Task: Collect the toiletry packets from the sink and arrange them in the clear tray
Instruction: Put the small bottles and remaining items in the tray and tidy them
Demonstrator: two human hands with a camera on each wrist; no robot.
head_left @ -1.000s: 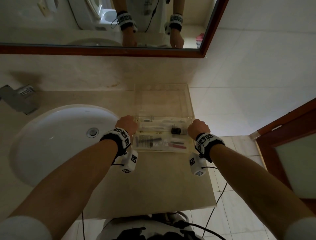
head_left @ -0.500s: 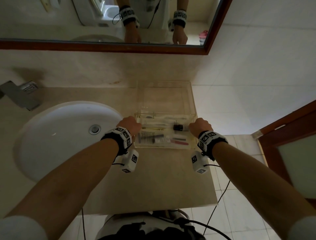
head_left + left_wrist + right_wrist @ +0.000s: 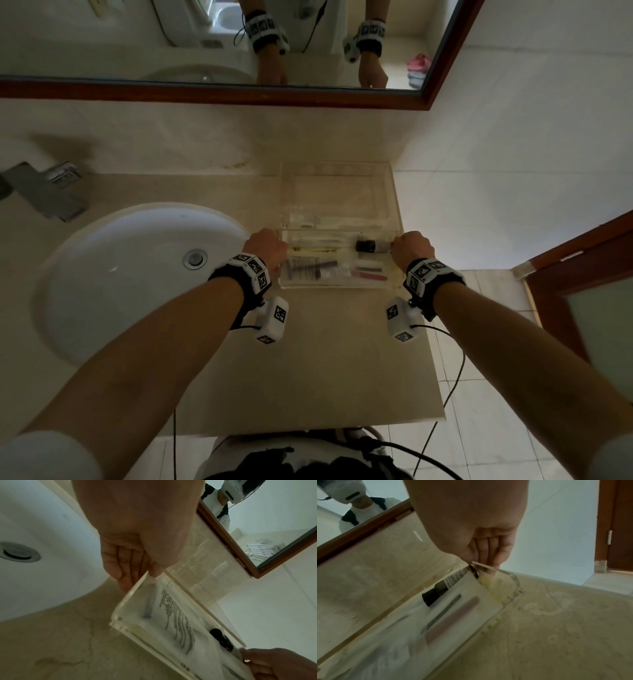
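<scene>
Hands: left hand (image 3: 265, 247) and right hand (image 3: 412, 247) gripping opposite ends of clear tray (image 3: 337, 284).
Tray: on counter (image 3: 325, 359), beside sink (image 3: 113, 274), packets (image 3: 308, 269) inside.

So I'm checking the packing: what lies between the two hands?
The clear tray, gripped at both ends by left hand and right hand, with packets and a dark-capped bottle inside, in the head view.
</scene>
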